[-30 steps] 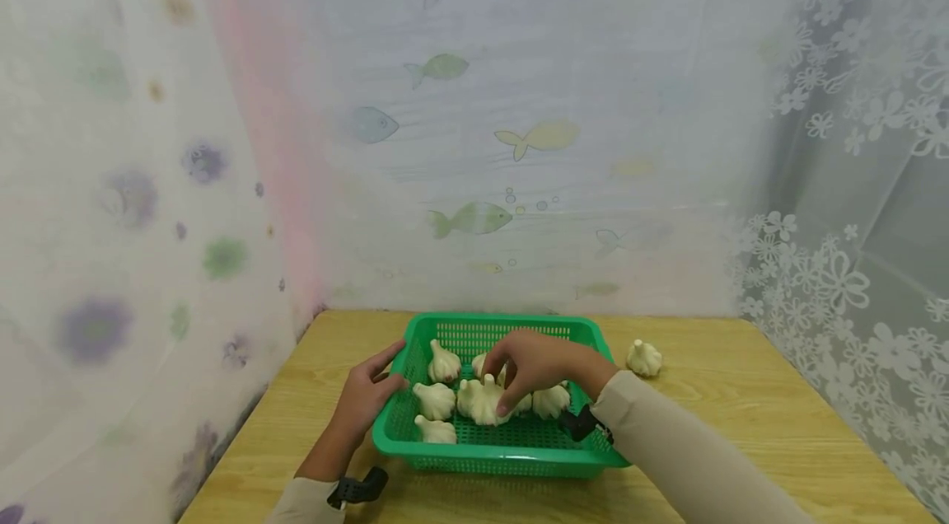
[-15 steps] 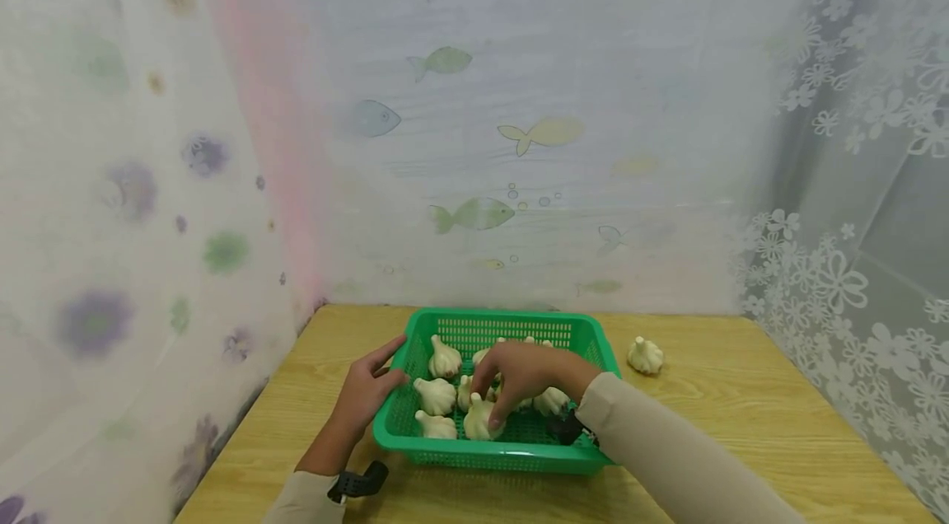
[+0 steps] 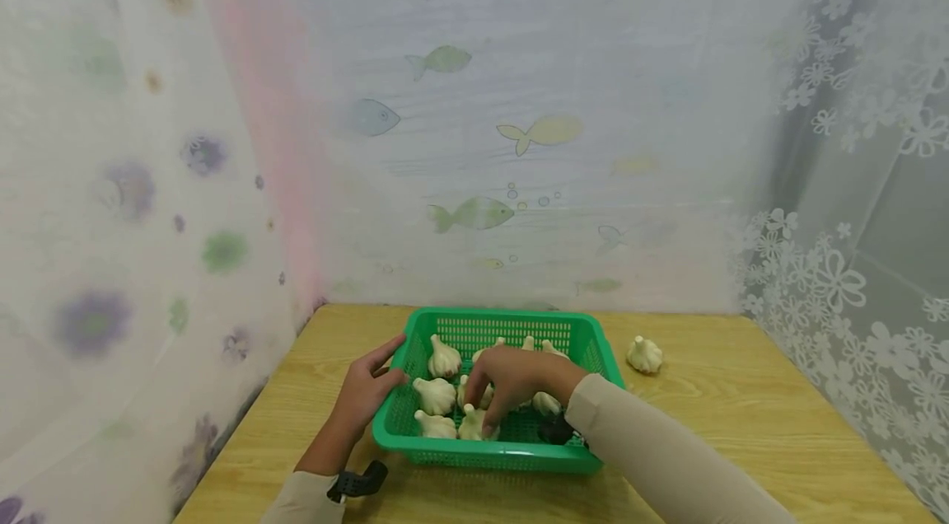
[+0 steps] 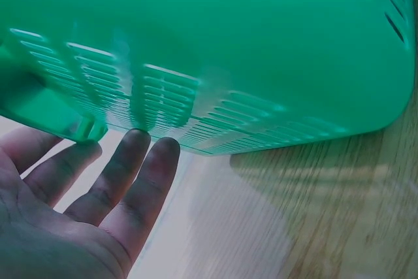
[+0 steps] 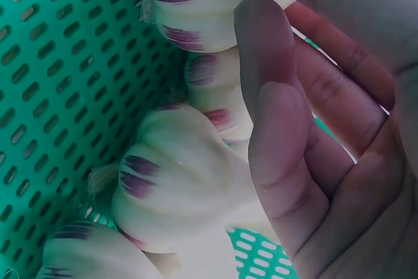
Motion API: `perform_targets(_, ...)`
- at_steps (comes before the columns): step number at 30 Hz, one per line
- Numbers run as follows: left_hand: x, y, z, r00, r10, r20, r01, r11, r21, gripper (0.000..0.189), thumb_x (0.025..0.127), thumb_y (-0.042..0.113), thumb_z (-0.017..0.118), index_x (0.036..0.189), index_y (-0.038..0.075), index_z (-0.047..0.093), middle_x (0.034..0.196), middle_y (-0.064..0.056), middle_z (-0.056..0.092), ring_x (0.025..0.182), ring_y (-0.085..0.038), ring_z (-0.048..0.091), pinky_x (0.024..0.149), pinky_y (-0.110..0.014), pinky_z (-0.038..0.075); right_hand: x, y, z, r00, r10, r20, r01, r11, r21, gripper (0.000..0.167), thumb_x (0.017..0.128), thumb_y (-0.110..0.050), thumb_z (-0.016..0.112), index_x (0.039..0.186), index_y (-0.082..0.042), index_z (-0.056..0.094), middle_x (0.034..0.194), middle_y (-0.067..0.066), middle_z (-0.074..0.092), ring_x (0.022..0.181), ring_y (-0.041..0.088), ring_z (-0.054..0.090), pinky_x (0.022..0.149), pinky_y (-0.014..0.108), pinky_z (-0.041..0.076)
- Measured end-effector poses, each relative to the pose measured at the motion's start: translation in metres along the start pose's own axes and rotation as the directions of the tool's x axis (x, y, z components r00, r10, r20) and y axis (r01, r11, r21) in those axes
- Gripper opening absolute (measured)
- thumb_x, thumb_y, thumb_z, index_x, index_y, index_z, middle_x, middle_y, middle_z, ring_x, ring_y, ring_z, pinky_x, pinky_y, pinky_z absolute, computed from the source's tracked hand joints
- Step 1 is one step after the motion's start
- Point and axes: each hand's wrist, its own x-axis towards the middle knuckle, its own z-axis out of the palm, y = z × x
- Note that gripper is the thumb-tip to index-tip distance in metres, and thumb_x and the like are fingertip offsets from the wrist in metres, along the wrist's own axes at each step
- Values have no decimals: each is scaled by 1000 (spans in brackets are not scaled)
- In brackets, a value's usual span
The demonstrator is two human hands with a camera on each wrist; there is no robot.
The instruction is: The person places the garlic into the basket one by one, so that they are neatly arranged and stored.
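A green plastic basket (image 3: 504, 450) with slotted walls holds several white garlic bulbs. My right hand (image 3: 511, 380) reaches down into it, thumb and fingers around a garlic bulb (image 3: 470, 425) in the front row. In the right wrist view, the curved fingers of the right hand (image 5: 339, 122) partly hide a purple-streaked bulb (image 5: 189, 4) at the top, beside the slotted wall. My left hand (image 3: 365, 394) rests against the basket's left rim. Its fingers (image 4: 124, 181) reach out fairly straight, tips at the green wall in the left wrist view.
One loose garlic bulb (image 3: 645, 355) sits on the wooden table (image 3: 712, 392), right of the basket. Patterned curtains with fish (image 3: 474, 213) and flowers surround the back and sides. Two other bulbs, a middle-left one (image 3: 436, 396) and a front-left one (image 3: 436, 425), lie near the left wall.
My right hand has carried a garlic bulb toward the front of the basket and lowered it beside the front-left bulb. The left hand stays at the rim.
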Motion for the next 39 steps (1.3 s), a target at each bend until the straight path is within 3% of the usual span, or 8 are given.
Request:
perform_targets(8, 0, 4, 1, 1000, -8, 9, 8, 1000, -27, 65, 91, 6, 69, 152, 23, 55, 160, -14, 46, 131, -43, 60, 82, -44, 61, 4, -2, 2, 1000, 9, -10, -9, 1000, -2, 31, 79, -25, 91, 110, -24, 83, 109, -20, 75, 102, -1, 68, 83, 21, 55)
perform_targets(20, 1, 2, 0, 1000, -6, 15, 6, 1000, -21, 65, 92, 6, 67, 153, 24, 54, 161, -13, 45, 130, -42, 61, 82, -44, 61, 7, 0, 3, 1000, -6, -19, 6, 1000, 13, 29, 80, -23, 91, 107, -24, 83, 109, -20, 75, 101, 6, 71, 80, 21, 56)
perform_targets(30, 0, 1, 0, 1000, -5, 6, 5, 1000, -1, 65, 92, 7, 68, 153, 25, 54, 161, -13, 45, 132, -43, 60, 82, -43, 61, 7, 3, 4, 1000, -2, -28, 4, 998, 70, 27, 79, -23, 91, 105, -26, 83, 108, -15, 77, 103, 3, 71, 87, 22, 55)
perform_targets(39, -1, 2, -1, 1000, -2, 19, 2, 1000, -5, 64, 93, 7, 67, 154, 24, 53, 162, -13, 43, 131, -42, 60, 83, -44, 61, 4, 7, 0, 997, -68, -30, 69, 997, 40, 28, 80, -25, 90, 107, -21, 83, 109, -12, 77, 103, 4, 71, 88, 22, 55)
